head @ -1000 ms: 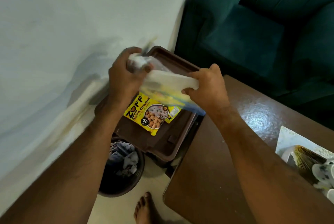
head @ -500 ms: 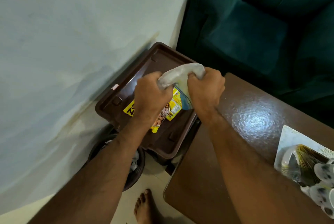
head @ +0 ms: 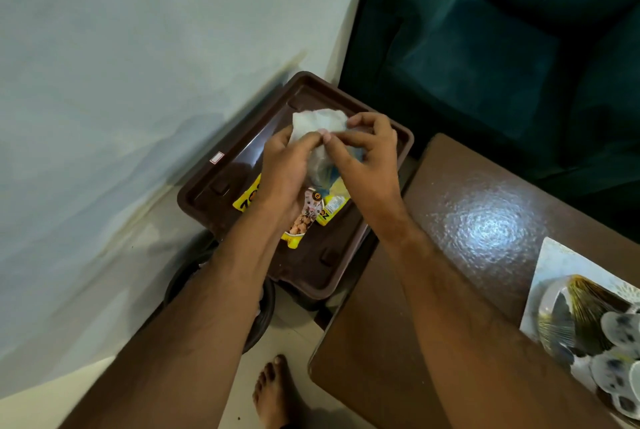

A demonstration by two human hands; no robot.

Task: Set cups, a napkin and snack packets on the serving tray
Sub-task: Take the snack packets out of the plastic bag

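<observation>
Two surfaces: brown serving tray (head: 221, 198) by wall, glossy table (head: 478, 221) beside teal sofa (head: 485, 58). Your left hand (head: 282, 169) and right hand (head: 367, 155) both pinch crumpled napkin (head: 317, 124) above tray, over yellow snack packet (head: 304, 217).

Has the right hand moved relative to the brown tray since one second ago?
Yes. The right hand has moved from the tray's table-side rim inward over it, meeting the left hand on the white napkin.

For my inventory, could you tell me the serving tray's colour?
Dark brown; the serving tray shows best in the head view.
</observation>
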